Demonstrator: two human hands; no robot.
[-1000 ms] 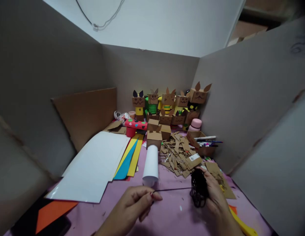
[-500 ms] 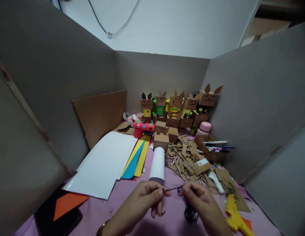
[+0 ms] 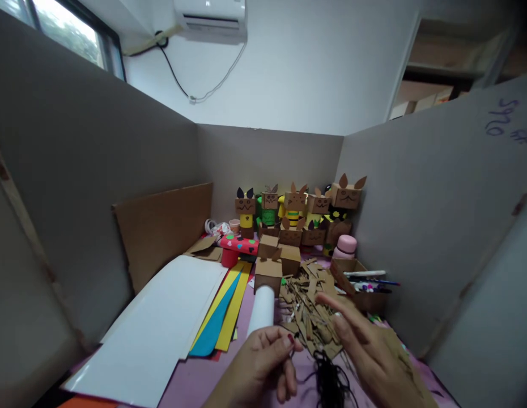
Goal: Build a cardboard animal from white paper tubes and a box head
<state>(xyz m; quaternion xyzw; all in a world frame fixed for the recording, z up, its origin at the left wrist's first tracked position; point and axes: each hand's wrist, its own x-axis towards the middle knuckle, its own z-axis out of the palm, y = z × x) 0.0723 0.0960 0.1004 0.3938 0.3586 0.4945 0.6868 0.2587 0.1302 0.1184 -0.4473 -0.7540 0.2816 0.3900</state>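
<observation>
My left hand (image 3: 263,365) is closed in a pinch, with a short bit of black string showing at the fingertips. My right hand (image 3: 369,348) is held open, fingers stretched forward above the right side of the table. Between the two hands is a loose tangled bundle of black string (image 3: 329,379); its lower part is cut off by the frame edge. Just beyond my left hand lies a white paper tube (image 3: 262,309), its near end hidden by the hand. The tube's far end meets a small cardboard box (image 3: 268,279) with ear shapes.
Cardboard scraps (image 3: 310,306) are heaped beyond my right hand. White sheets (image 3: 148,328) and coloured strips (image 3: 216,334) lie left. Several cardboard animal figures (image 3: 293,201) stand at the back. A box of pens (image 3: 361,283) and a pink bottle (image 3: 345,247) are right.
The view has tilted upward. My right hand has let go of the string, opened and moved up and right. The string bundle now hangs or lies larger between my hands.
</observation>
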